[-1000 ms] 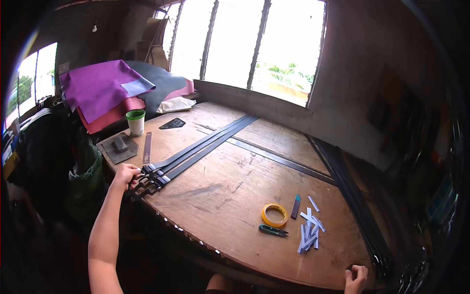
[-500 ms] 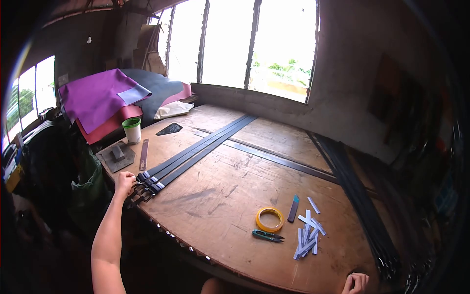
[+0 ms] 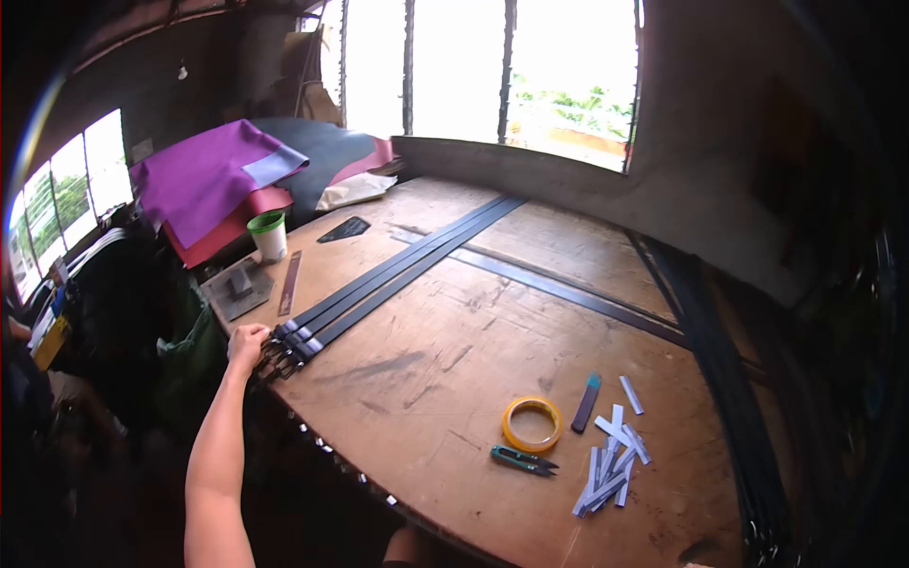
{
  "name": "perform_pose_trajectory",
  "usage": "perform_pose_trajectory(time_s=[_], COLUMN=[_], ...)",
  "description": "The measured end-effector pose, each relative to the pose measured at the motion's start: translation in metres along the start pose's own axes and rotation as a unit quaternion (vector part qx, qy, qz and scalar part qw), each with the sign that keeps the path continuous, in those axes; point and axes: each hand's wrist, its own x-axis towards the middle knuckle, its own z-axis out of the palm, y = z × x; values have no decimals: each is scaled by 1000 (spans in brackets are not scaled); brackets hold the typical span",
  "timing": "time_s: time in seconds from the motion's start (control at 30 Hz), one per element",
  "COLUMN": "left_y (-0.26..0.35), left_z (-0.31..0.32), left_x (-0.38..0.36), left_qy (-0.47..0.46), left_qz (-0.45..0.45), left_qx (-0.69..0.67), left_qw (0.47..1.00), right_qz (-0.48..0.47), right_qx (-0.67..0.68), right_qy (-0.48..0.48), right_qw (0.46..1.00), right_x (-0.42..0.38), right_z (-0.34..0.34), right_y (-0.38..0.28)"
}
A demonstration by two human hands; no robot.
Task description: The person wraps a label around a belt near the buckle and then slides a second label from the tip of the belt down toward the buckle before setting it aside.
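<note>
Several dark belts (image 3: 379, 274) lie side by side across the wooden table, running from its near left edge toward the far wall. Their metal buckles (image 3: 282, 362) are bunched at the table edge. My left hand (image 3: 248, 346) is closed at the buckle end of the leftmost belt, fingers pinched round it; the fingertips are partly hidden. My right hand is out of view. Toward the near right lie a roll of yellow tape (image 3: 508, 428), green-handled thread snips (image 3: 523, 461), a cutter-like tool with a teal end (image 3: 586, 402), and a scattered pile of pale strips (image 3: 617, 464).
More dark belts (image 3: 724, 379) hang along the right side. A long metal ruler (image 3: 568, 295) crosses the table. At left are a white cup with green rim (image 3: 271, 243), a block on a slab (image 3: 241, 281), a brown strip (image 3: 291, 284) and purple sheet material (image 3: 204, 180).
The view has shifted, so the table's things sit a little farther right. My right hand, earlier at the bottom right edge, has left the view. My left hand stays at the buckles.
</note>
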Motion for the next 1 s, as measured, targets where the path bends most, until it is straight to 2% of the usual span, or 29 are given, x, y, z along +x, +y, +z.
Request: perform_pose_trajectory(time_s=[0.07,0.13,0.3,0.37,0.57,0.63,0.67,0.73,0.77,0.8,0.83,0.87,0.9,0.97,1.0], left_y=[-25,-30,-7,-7,2,0,-4,-15,-3,47,60,61,96,90,74], left_z=[6,7,4,3,2,6,7,3,-2,-12,-11,3,10,43,63], left_x=[17,20,5,5,-3,-5,-3,13,14,4,14,27,15,24,24], left_qy=[-4,-1,26,11,24,44,57,0,4,-40,-59,-7,-7,-52,-113], left_qz=[44,35,34,20,22,47,55,73,111,31,113,203,220,367,350], left_qx=[41,41,60,22,53,82,98,118,217,317,401,367,301,240,225], left_qw=[998,999,997,1000,998,995,992,990,970,947,907,908,928,897,902], right_qz=[-12,-18,-37,-43,-19,195,33,-237,-243,-253,-284,-358,-399,-442,-442], right_qx=[-5,3,-11,-18,-13,51,48,42,52,83,95,107,161,203,220], right_qy=[7,0,11,7,-22,-109,-109,-179,-134,-168,-225,-218,-201,-216,-242], right_qw=[1000,1000,999,999,1000,973,992,954,959,949,927,901,880,846,835], right_x=[-2,-1,0,0,0,27,53,103,159,174,201,231,251,277,284], right_z=[1,1,1,1,-4,-6,-7,13,29,53,74,111,153,234,276], right_y=[1,-2,-6,-5,8,2,-8,66,-67,-66,-76,-108,-140,-189,-213])
